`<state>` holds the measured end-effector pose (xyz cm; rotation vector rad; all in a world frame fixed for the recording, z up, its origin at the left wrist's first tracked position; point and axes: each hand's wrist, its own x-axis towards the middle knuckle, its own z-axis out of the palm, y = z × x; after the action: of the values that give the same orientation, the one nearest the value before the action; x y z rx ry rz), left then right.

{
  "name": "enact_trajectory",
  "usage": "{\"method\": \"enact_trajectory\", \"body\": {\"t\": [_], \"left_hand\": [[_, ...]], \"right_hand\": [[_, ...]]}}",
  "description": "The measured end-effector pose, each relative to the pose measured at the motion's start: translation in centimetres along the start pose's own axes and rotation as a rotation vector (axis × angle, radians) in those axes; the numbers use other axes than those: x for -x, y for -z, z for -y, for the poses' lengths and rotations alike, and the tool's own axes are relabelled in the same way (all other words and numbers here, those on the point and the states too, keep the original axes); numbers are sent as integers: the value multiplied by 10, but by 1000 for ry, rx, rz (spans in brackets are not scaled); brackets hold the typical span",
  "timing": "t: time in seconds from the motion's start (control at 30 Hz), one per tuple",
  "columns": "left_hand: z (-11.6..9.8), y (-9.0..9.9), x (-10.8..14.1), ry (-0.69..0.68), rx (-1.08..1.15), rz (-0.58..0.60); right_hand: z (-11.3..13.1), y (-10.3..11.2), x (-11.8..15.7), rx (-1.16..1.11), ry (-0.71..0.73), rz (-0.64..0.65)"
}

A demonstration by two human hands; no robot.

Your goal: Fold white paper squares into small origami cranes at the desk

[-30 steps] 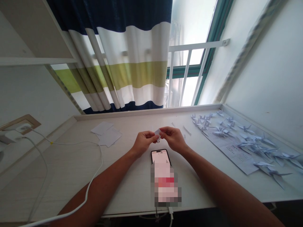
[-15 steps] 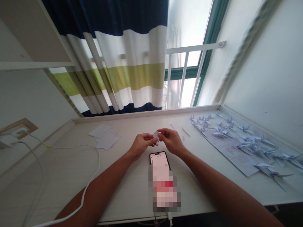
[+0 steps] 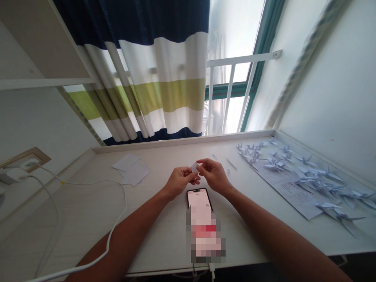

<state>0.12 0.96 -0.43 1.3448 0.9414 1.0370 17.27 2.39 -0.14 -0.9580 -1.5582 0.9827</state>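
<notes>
Between my two hands, above the desk, is a small piece of folded white paper. My left hand pinches it from the left with thumb and fingers. My right hand has its thumb and forefinger closed on the right edge of the same paper. Fingers cover part of the folds, so its exact shape cannot be made out. Just below the hands lies a phone with a lit screen, its lower part blurred out.
Many folded paper cranes spread over the right side, some on a printed sheet. Square white papers lie at left. Thin paper strips sit beyond my right hand. A white cable crosses my left forearm.
The folded paper has turned slightly in my fingers, and the fingers of my left hand have shifted a little beneath it. The whole view has moved marginally.
</notes>
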Motion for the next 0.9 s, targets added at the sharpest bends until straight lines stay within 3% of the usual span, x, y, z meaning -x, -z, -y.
{"method": "enact_trajectory", "body": {"t": [0.23, 0.43, 0.73, 0.9], "left_hand": [[2, 0, -1, -40, -44, -66], [4, 1, 1, -41, -63, 55], [1, -3, 3, -29, -15, -23], [3, 3, 2, -215, -230, -151]], "right_hand": [[0, 2, -1, 95, 56, 29], [-1, 2, -1, 44, 65, -31], [3, 4, 0, 123, 117, -23], [2, 7, -1, 170, 121, 29]]}}
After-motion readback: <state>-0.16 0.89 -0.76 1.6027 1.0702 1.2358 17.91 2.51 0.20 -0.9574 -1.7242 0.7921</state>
